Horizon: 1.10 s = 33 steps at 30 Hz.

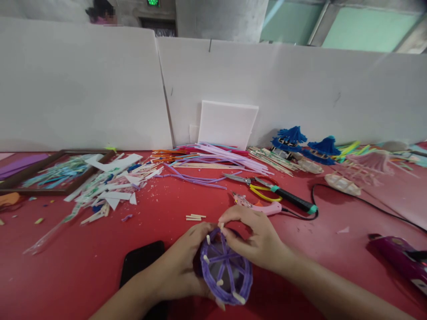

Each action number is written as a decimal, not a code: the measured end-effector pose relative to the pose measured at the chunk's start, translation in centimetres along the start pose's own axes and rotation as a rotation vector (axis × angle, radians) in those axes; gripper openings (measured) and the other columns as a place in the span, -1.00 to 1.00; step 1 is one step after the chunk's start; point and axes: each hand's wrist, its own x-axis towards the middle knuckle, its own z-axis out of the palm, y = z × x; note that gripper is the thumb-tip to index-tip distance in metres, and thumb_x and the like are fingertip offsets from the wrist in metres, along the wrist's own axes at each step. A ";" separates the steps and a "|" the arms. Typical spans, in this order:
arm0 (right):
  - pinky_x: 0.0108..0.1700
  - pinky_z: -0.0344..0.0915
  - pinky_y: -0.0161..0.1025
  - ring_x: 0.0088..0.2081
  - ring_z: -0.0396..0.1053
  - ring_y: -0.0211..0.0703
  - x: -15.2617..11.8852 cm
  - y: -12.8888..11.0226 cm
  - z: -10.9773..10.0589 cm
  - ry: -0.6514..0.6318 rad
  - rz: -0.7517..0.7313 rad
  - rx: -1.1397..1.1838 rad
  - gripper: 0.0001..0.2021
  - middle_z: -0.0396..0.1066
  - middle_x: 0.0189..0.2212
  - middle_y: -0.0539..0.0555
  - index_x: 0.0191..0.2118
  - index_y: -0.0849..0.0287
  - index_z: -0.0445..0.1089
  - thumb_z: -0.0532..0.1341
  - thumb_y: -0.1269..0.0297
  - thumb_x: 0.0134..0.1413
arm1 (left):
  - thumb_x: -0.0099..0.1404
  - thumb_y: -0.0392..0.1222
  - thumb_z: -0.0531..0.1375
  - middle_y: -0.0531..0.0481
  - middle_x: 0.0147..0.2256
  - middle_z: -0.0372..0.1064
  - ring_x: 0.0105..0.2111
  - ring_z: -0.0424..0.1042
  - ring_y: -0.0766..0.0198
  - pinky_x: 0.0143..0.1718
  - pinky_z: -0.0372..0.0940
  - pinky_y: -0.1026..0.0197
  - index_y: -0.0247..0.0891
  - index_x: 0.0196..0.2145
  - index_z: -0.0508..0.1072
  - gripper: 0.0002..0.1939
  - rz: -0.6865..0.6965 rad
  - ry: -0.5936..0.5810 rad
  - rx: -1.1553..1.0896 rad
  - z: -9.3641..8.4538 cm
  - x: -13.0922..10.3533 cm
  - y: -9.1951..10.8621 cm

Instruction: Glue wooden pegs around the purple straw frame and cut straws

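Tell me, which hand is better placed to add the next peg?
Probably the right hand: its fingers pinch a pale peg at the edge of the purple wheel, which the left hand supports.

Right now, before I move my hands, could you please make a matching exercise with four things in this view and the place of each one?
Things
1. Black phone
2. Purple spoked ring
3. White square panel
4. Blue and green strips

Places
A. Inside the brown frame
B. Partly hidden by the left forearm
C. Upright by the white partition
D. Held in the left hand

Right pairs: 1-B, 2-D, 3-C, 4-A
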 end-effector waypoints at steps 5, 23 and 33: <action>-0.18 0.41 -0.24 -0.28 0.45 -0.20 -0.5 0.0 -0.3 -0.009 0.019 0.043 -0.60 0.46 -0.29 0.06 0.00 0.12 0.26 0.17 0.51 0.01 | -0.25 -0.07 0.50 -0.17 0.07 0.24 0.02 0.31 -0.09 0.08 0.20 -0.06 -0.13 0.14 0.17 0.01 -0.003 -0.022 0.007 -0.1 -0.1 -0.1; 0.09 0.21 0.04 0.04 0.28 0.03 -2.3 4.6 -7.4 -0.145 0.177 -0.556 -0.59 0.35 -0.04 0.20 0.00 0.18 0.27 -0.04 0.56 0.03 | -0.27 0.05 0.50 -0.27 0.14 0.10 0.14 0.18 -0.18 0.17 0.09 -0.19 -0.10 0.28 -0.24 0.34 0.157 -0.004 0.142 -0.1 -0.7 -0.6; 0.06 0.19 0.06 -0.01 0.30 0.18 -2.4 6.1 -8.9 -0.486 0.316 -0.702 -0.54 0.38 -0.11 0.30 -0.10 0.29 0.37 0.12 0.52 -0.27 | -0.31 0.08 0.50 -0.33 0.20 0.00 0.20 0.09 -0.21 0.19 0.05 -0.16 -0.12 0.28 -0.29 0.39 0.113 -0.073 0.136 -1.7 -0.8 -0.4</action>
